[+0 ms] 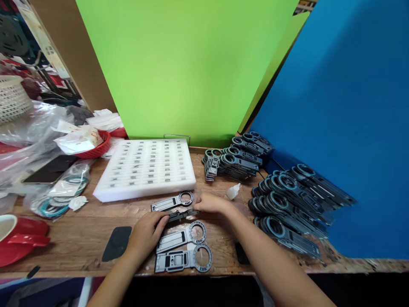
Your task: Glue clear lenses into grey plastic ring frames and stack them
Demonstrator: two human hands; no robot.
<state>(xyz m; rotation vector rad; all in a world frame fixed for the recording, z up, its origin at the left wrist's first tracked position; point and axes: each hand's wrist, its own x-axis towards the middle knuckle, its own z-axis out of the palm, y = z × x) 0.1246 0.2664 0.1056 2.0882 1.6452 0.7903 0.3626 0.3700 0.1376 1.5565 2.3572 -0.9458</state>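
Note:
A grey flat bracket with a ring at one end (181, 214) is held edge-on between my hands, low over the wooden table. The thumb and fingers of my left hand (147, 230) are closed on its left end. My right hand (209, 202) is curled with its fingertips pinching the right end; whether they hold anything else is hidden. Behind it lies a matching bracket (164, 204), ring to the right. Nearer me are another bracket (172, 241) and a third one (172, 261), whose face shows a raised rectangular frame.
A white foam tray (143, 195) with rows of small metal pieces stands behind my left hand. Stacked brackets (287, 213) fill the right side. A small white bottle (233, 191) lies near my right wrist. A red cup (25, 238) stands left. Green (188, 72) and blue (345, 128) panels rise behind.

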